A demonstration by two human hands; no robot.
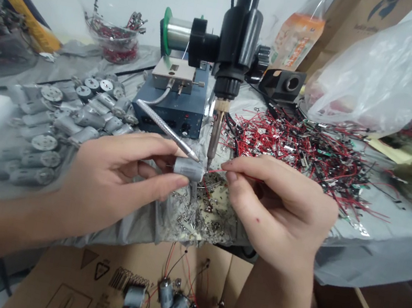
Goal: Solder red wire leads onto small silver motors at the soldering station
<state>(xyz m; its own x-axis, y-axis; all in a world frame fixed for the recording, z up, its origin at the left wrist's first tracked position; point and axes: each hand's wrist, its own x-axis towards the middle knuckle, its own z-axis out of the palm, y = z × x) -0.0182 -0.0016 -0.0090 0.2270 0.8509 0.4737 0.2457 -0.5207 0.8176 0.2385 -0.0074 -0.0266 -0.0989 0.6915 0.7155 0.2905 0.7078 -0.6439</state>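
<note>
Between the thumb and fingers of my left hand is a small grey cylindrical motor, lying on its side with one end facing right. My right hand pinches a thin red wire, whose tip reaches the motor's right end. Just above that end stands the tip of a soldering iron, pointing down from a black holder. The silvery solder feed tube slants down from the left toward the same spot. Whether the iron touches the motor or wire I cannot tell.
Grey motors are heaped at left. A pile of red-wired small parts lies at right. Behind stand a blue soldering unit and a solder spool. Wired motors lie on cardboard below the table edge.
</note>
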